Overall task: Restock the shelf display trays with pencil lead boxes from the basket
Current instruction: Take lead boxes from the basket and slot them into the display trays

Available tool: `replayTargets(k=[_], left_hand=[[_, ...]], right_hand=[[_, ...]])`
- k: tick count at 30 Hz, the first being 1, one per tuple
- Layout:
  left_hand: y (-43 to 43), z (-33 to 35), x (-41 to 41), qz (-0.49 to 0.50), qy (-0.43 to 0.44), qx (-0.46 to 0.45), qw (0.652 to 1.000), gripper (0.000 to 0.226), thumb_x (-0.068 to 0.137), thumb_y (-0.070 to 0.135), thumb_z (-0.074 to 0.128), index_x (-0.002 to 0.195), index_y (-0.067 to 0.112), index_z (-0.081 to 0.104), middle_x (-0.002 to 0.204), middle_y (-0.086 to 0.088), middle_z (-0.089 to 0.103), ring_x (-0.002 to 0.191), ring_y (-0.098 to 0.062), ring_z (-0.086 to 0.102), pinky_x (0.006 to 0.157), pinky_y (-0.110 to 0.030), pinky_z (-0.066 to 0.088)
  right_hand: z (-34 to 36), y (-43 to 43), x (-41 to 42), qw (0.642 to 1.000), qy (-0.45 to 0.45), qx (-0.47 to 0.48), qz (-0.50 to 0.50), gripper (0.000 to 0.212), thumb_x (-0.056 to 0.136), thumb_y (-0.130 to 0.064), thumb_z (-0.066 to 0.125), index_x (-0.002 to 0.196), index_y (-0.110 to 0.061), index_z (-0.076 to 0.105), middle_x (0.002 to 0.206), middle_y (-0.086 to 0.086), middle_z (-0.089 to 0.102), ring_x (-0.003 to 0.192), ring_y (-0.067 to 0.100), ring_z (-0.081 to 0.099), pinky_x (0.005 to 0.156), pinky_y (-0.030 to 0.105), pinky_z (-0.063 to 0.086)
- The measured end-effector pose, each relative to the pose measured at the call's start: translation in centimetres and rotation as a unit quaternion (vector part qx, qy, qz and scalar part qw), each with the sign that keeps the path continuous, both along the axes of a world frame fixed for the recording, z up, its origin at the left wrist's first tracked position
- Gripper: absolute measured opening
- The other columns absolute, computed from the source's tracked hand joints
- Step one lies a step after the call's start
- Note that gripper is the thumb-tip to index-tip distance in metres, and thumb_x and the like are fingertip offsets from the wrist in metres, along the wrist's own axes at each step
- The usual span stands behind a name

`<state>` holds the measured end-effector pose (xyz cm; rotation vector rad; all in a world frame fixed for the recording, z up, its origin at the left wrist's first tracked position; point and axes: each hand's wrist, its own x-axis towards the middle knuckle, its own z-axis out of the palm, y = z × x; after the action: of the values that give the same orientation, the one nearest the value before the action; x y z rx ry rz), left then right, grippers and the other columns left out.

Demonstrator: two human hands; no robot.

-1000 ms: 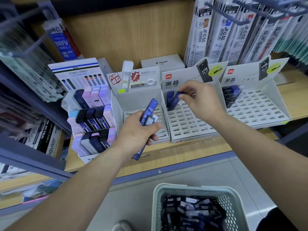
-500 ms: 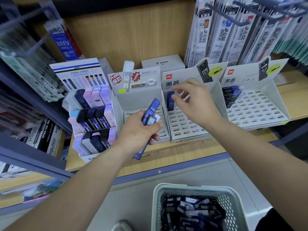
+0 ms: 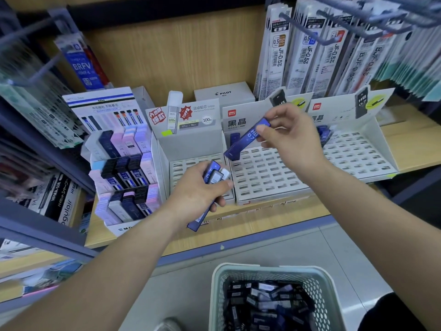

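The right hand (image 3: pixel 291 137) is pinching a box (image 3: pixel 248 138) (marked HB 0.7) tilted above the middle tray (image 3: pixel 262 173); the left hand (image 3: pixel 198 192) is gripping a few spares (image 3: pixel 212 175). Going in tilted, it is probably risking a jam across a slot

Right hand (image 3: pixel 291 137) — now pinching a lead box (image 3: pixel 248 139).

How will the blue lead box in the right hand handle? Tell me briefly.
Probably stiff: the blue lead box looks straight though the right hand pinches only its upper end. Likely light: a fingertip pinch alone carries it. Flat sides suggest it would not roll, though smooth plastic might slip.
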<state>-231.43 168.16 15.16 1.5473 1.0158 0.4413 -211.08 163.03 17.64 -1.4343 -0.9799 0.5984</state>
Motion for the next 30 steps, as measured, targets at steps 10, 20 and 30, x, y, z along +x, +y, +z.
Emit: replayTargets(k=[10, 20, 30], left_hand=[[0.5, -0.7, -0.5, 0.019, 0.024, -0.008, 0.999, 0.021, 0.088, 0.014, 0.075, 0.105, 0.014, 0.064, 0.067, 0.000, 0.063, 0.054, -0.016, 0.062, 0.049, -0.029, 0.049], [0.5, -0.5, -0.5, 0.020, 0.024, -0.006, 0.999, 0.021, 0.087, 0.014, 0.076, 0.105, 0.012, 0.065, 0.068, -0.002, 0.065, 0.054, -0.016, 0.063, 0.051, -0.029, 0.051], [0.5, -0.2, -0.7, 0.026, 0.025, -0.010, 0.999, 0.019, 0.088, 0.011, 0.075, 0.101, 0.004, 0.063, 0.071, -0.006, 0.063, 0.053, -0.015, 0.061, 0.048, -0.027, 0.050]], right_hand=[[-3.1, 0.6, 0.3, 0.979, -0.189, -0.071, -0.004, 0.018, 0.090, -0.012, 0.070, 0.091, -0.028, 0.063, 0.084, -0.011, 0.066, 0.077, 0.004, 0.063, 0.073, 0.011, 0.049], [-3.4, 0.8, 0.2, 0.961, -0.268, -0.062, 0.012, 0.012, 0.091, -0.012, 0.070, 0.096, -0.022, 0.069, 0.081, -0.018, 0.064, 0.078, -0.004, 0.062, 0.075, 0.006, 0.046], [-4.1, 2.5, -0.8, 0.911, -0.409, -0.025, 0.042, 0.020, 0.090, -0.003, 0.065, 0.106, -0.011, 0.075, 0.101, 0.009, 0.071, 0.089, 0.026, 0.067, 0.086, 0.038, 0.053]])
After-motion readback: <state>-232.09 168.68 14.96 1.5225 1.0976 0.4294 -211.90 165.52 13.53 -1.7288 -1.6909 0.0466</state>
